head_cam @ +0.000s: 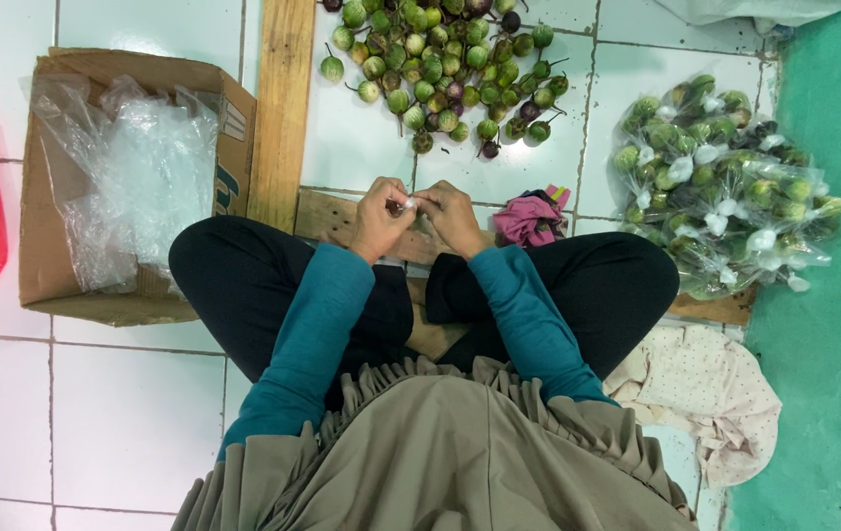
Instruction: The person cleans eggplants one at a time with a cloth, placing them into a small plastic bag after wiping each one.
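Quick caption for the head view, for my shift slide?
Seated cross-legged, left hand and right hand pinch a small clear bag between loose green fruits and filled packets.

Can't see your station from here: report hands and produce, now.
Left hand and right hand together, pinching a small white scrap. Loose pile of small round green eggplants ahead, untouched. Filled clear bags stacked right.

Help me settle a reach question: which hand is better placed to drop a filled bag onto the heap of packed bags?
Probably the right hand: the heap of packed bags lies on its side, while the left hand would have to cross over.
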